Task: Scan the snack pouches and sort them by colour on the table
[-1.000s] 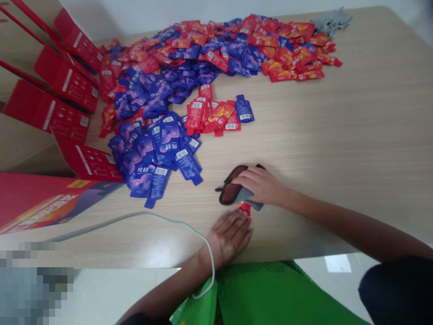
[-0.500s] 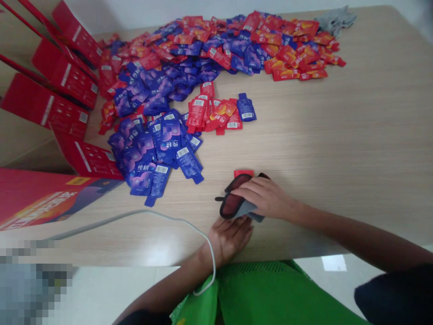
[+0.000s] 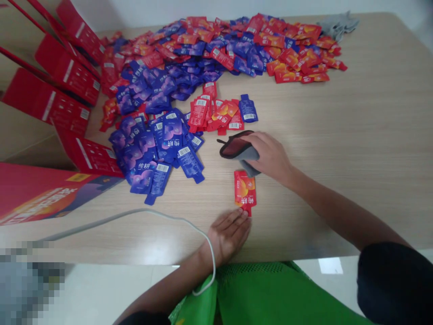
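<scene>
A red pouch with orange fruit pictures [image 3: 245, 188] lies flat on the table, its narrow neck toward me. The fingertips of my left hand [image 3: 229, 235] rest on that neck, the hand flat with fingers stretched out. Just beyond the pouch's far end, my right hand [image 3: 270, 155] is closed around a cloth pad [image 3: 237, 146]. This pad has a dark red face, black edging, a small loop and a grey side. It is off most of the pouch, near its far end.
Behind lies a long heap of red and blue pouches [image 3: 189, 58]. Nearer are a blue pile [image 3: 149, 153], a small red group [image 3: 216, 115] and one blue pouch [image 3: 248, 109]. Red cartons [image 3: 64, 81] stand left. A white cable [image 3: 145, 211] crosses the front; a grey cloth [image 3: 338, 26] lies far back.
My right hand has moved the cloth pad away from me, toward the far side, uncovering the red pouch. My left hand has stayed in place.
</scene>
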A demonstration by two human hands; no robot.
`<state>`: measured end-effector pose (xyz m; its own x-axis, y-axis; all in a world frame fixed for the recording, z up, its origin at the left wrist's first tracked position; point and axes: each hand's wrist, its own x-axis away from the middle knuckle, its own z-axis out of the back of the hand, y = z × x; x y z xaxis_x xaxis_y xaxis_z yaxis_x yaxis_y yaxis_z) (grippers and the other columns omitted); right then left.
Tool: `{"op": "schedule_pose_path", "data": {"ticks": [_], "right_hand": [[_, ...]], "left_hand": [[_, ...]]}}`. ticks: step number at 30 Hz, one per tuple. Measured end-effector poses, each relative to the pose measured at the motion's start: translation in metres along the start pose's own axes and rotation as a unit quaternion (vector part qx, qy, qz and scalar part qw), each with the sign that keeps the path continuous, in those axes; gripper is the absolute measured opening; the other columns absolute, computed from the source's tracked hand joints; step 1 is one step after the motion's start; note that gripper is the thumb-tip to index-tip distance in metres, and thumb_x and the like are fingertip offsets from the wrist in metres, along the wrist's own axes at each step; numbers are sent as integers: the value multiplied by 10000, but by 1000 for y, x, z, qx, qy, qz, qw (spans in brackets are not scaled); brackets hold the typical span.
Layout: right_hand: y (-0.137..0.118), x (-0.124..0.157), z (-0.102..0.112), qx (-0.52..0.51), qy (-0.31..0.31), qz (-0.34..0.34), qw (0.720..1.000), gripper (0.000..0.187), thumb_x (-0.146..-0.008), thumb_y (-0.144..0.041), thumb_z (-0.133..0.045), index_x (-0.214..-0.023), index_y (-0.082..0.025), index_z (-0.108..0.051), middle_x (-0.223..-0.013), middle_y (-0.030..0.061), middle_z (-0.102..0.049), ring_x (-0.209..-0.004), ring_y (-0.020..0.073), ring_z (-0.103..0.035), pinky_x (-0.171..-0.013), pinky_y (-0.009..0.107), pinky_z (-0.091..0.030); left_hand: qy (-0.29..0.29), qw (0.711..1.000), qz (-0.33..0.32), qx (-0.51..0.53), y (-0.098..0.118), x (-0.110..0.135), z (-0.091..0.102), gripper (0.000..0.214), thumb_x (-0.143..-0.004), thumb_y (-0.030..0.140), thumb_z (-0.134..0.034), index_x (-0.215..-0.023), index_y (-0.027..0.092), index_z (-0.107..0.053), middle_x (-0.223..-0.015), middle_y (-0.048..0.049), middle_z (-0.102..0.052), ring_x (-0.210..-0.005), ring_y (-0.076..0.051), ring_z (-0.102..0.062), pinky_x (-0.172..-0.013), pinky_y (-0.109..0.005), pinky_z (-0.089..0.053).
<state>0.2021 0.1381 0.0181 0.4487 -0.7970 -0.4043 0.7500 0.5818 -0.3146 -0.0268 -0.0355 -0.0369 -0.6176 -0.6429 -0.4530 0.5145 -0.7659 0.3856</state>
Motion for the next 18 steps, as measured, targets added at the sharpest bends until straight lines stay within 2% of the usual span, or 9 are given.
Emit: {"op": "schedule_pose_path", "data": {"ticks": [2,5,7,9,11,13,18], "right_hand": [[-22,23,8,-29,-2,20,999,528,-895,-280,-676,-1409,-216,-576,-1311,131,-679,-1188,323,-622,-1012,467,-508],[-54,65,4,-58,-106,89,989,472,-877,-261,-681,-1343,-219,-616,-1230,105,-721,-1086,287,-653,-938,429,-525],[-63,86,-6,-68,-145,101,982,398,-882,-269,-686,-1274,-213,-648,-1179,90,-738,-1022,267,-659,-900,412,-528],[-60,93,-18,-66,-142,91,983,367,-890,-288,-693,-1246,-205,-660,-1164,95,-739,-1021,266,-661,-902,412,-526],[-48,85,-27,-53,-123,76,988,399,-888,-302,-713,-1270,-203,-654,-1177,110,-730,-1060,278,-658,-925,423,-524],[-31,66,-33,-32,-105,62,992,436,-878,-299,-735,-1294,-206,-645,-1194,121,-720,-1087,292,-653,-945,435,-522],[8,8,-31,23,-98,12,995,444,-884,-246,-716,-1316,-202,-627,-1256,135,-692,-1136,325,-636,-953,467,-521]], "left_hand": [[0,1000,-2,-2,0,0,0,243,-1001,181,-672,-1238,173,-725,-1288,-66,-758,-1245,-227,-704,-1088,-367,-587],[-14,1000,17,1,1,1,0,173,-1001,178,-660,-1145,195,-754,-1106,-55,-808,-1043,-200,-772,-1003,-338,-619],[-26,999,31,8,1,2,0,140,-994,166,-660,-1075,209,-766,-951,-31,-812,-878,-169,-781,-942,-310,-633],[-22,999,22,11,1,2,0,163,-989,152,-664,-1112,198,-760,-1005,-40,-814,-929,-175,-782,-971,-316,-627],[-8,1000,5,11,1,1,0,227,-987,147,-668,-1202,174,-737,-1194,-71,-789,-1125,-206,-753,-1055,-345,-601],[0,1000,1,12,0,1,-1,265,-988,149,-668,-1247,167,-722,-1293,-82,-754,-1251,-222,-702,-1113,-363,-574],[-8,1000,6,15,-1,2,0,272,-991,154,-667,-1258,164,-720,-1311,-83,-745,-1284,-221,-685,-1127,-363,-569]]}}
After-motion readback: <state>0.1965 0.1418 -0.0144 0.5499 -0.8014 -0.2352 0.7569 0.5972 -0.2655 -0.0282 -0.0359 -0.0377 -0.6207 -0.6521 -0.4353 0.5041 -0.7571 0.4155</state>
